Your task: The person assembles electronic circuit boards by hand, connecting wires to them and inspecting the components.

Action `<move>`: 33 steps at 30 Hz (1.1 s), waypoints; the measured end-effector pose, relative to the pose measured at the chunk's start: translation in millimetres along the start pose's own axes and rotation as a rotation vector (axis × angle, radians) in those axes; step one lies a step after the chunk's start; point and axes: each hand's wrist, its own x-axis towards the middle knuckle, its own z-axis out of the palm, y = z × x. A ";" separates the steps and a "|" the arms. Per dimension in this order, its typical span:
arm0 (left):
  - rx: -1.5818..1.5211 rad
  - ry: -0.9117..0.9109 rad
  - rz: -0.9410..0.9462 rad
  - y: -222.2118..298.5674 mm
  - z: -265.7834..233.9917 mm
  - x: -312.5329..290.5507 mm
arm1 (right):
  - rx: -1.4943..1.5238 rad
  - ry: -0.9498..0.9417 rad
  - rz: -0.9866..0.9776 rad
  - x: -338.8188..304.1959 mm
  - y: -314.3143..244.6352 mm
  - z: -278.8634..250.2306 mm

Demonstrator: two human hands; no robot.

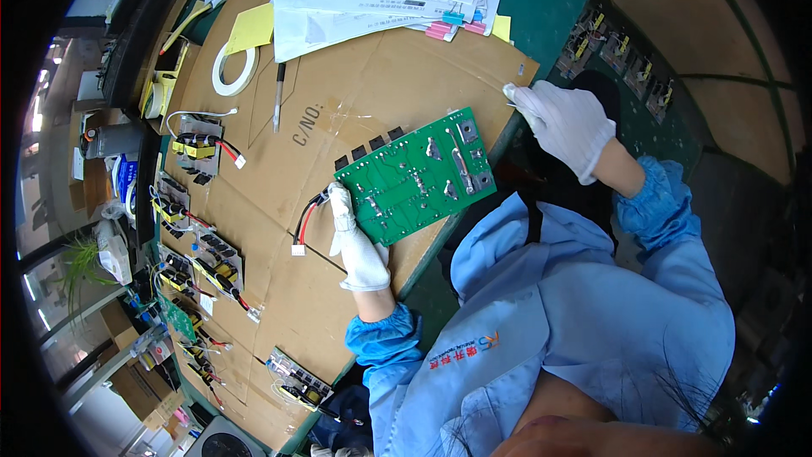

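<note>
My left hand (355, 241), in a white glove, grips a green circuit board (406, 178) by its left edge. The board's solder side faces up, and black parts stick out along its far edge. Red and black wires with a white connector (299, 250) hang beside my left hand, at the board's left end. My right hand (568, 125), also gloved in white, is apart from the board, above the right edge of the cardboard sheet (279, 186). Its fingers are pressed together around something thin and small, too little of which shows to name.
Several circuit modules with wires (216, 262) lie along the cardboard's left side. A roll of tape (234, 72), a pen-like tool (279, 97) and a stack of papers (355, 8) lie at the far side. More modules (622, 55) sit at far right.
</note>
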 end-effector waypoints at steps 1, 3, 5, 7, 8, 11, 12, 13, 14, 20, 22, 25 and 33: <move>0.000 0.000 -0.001 -0.6 -0.9 2.3 | -0.001 -0.001 0.000 -2.6 2.8 -5.3; -0.075 0.035 -0.016 0.3 -6.8 7.7 | 0.021 -0.030 -0.016 -10.8 12.0 -9.5; -0.099 -0.004 -0.016 4.0 -3.9 8.1 | 0.117 -0.044 0.005 -12.2 17.9 -9.4; -0.137 -0.070 -0.002 9.0 2.3 8.0 | 0.356 0.029 0.114 -12.1 16.4 -11.1; -0.148 -0.068 -0.022 10.3 2.3 7.8 | 0.358 0.026 0.110 -10.9 12.1 -15.3; -0.171 -0.049 -0.031 9.5 1.4 8.4 | 0.610 -0.105 0.164 -6.9 -3.6 -19.0; -0.167 -0.053 -0.032 9.4 0.9 8.5 | 0.845 -0.019 0.097 -8.0 -6.7 -3.4; -0.173 -0.060 -0.036 9.4 0.7 9.1 | 1.075 0.071 0.027 -7.8 -9.7 3.9; -0.179 -0.060 -0.037 8.5 -0.5 9.1 | 1.209 -0.090 0.106 -6.8 -22.1 -17.3; -0.176 -0.040 -0.029 8.5 1.9 8.9 | 1.222 -0.177 0.010 -6.7 -44.6 -13.7; -0.178 -0.041 -0.021 8.9 1.5 9.3 | 1.052 0.016 -0.202 -7.1 -46.3 -10.9; -0.179 -0.039 -0.008 10.0 3.4 8.6 | 1.021 0.040 -0.224 -5.0 -47.4 -11.2; -0.175 -0.016 -0.029 7.6 -4.3 9.7 | 1.069 -0.076 -0.131 -5.0 -49.1 -15.3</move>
